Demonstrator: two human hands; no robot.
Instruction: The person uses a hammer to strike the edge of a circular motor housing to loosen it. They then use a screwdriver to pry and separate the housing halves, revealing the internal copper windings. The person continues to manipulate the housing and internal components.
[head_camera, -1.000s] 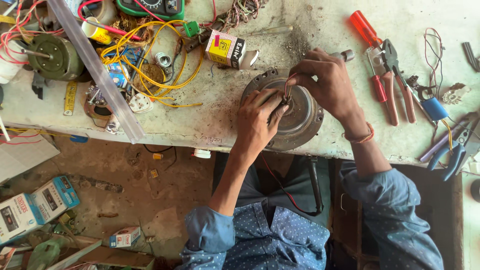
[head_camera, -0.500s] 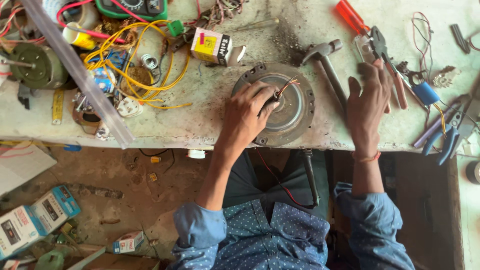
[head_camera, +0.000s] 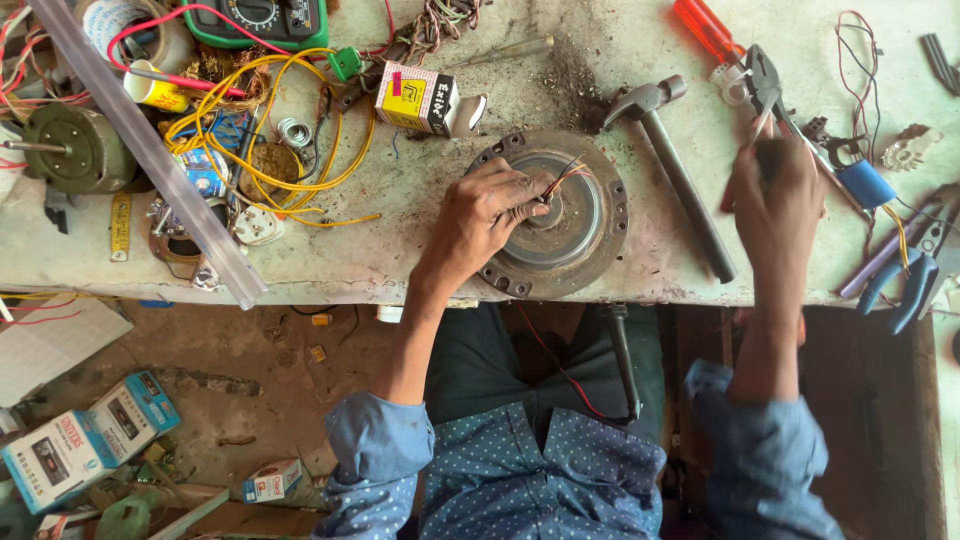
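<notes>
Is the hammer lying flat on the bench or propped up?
Lying flat: the hammer rests full length on the bench, head toward the far edge, between the round motor plate and the right hand.

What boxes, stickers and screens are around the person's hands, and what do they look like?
Small box: on the bench above the left hand, yellow, black and white, one flap open.
Meter: top edge of the bench, green case, dark dial.
Two boxes: on the floor at lower left, blue and white, each with a pictured device.
Small carton: on the floor beside the left sleeve, white with red.
</notes>
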